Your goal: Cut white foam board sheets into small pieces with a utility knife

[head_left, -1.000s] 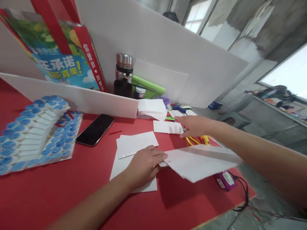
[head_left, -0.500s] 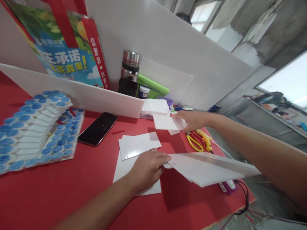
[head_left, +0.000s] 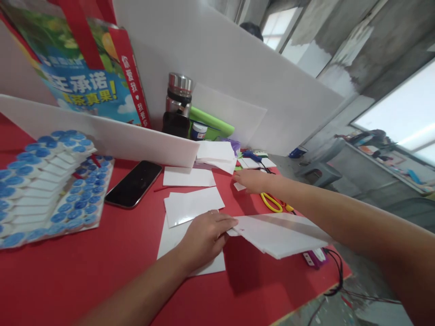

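My left hand (head_left: 207, 233) is closed on the near-left edge of a thin stack of white boards (head_left: 278, 231), which juts out rightward above the table. Under that wrist lie a larger white sheet (head_left: 175, 242) and a glossy white card (head_left: 193, 206). My right hand (head_left: 250, 181) reaches across the table, its visible fingers extended leftward and partly hidden behind one another. A small white piece (head_left: 239, 186) shows just beneath those fingertips. Left of them, a white rectangular card (head_left: 188, 177) lies flat, near a pile of white cards (head_left: 215, 151).
A black phone (head_left: 134, 183) and a board covered in blue rosettes (head_left: 79, 203) lie left on the red table (head_left: 118, 271). Yellow-handled scissors (head_left: 271, 203) sit under my right forearm. A steel bottle (head_left: 178, 93) stands behind a low white panel (head_left: 136, 140). A purple power strip (head_left: 316, 258) is near the right edge.
My right hand has let go of the white card, which now lies farther left on the table. That hand has moved slightly left and down. My left hand keeps its hold.
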The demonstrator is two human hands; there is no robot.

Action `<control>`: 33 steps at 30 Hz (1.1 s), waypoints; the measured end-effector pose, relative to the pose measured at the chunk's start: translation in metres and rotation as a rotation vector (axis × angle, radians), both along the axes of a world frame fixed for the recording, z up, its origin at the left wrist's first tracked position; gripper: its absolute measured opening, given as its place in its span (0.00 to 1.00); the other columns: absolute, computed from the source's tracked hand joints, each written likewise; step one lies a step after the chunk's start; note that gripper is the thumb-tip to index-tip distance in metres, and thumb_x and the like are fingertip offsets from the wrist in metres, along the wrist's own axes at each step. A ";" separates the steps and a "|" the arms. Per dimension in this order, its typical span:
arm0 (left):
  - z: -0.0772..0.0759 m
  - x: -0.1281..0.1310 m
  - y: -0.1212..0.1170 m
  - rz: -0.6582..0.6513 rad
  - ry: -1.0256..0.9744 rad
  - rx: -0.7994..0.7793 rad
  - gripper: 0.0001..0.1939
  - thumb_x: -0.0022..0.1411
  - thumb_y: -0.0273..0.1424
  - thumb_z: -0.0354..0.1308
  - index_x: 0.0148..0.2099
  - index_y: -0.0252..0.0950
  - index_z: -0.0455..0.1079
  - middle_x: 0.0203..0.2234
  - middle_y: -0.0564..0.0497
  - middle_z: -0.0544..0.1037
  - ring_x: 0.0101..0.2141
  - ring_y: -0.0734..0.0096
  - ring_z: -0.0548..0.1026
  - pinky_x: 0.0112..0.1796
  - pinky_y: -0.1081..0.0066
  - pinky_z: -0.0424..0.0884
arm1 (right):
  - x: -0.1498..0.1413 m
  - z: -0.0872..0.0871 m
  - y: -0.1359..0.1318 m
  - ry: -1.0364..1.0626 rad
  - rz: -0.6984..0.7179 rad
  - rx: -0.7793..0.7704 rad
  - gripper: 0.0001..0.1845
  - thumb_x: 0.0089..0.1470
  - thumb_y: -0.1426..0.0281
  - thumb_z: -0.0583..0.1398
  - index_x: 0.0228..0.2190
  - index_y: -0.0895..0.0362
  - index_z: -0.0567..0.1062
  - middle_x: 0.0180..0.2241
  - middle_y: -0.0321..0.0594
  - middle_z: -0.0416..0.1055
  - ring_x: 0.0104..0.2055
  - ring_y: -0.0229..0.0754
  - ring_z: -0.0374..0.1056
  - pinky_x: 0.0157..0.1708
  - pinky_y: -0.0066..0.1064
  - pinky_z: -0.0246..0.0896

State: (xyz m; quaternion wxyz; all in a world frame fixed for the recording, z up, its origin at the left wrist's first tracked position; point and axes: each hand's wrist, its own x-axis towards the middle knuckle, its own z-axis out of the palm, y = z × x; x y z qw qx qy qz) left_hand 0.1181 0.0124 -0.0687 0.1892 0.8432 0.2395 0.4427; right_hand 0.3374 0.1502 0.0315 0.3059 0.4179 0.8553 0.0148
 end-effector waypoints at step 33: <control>0.042 0.050 0.112 0.270 -0.017 -0.892 0.04 0.61 0.28 0.62 0.36 0.30 0.73 0.21 0.47 0.79 0.20 0.68 0.79 0.23 0.74 0.71 | -0.012 0.096 -0.131 0.567 -0.335 0.705 0.21 0.68 0.57 0.45 0.48 0.56 0.70 0.31 0.49 0.75 0.31 0.59 0.74 0.30 0.44 0.64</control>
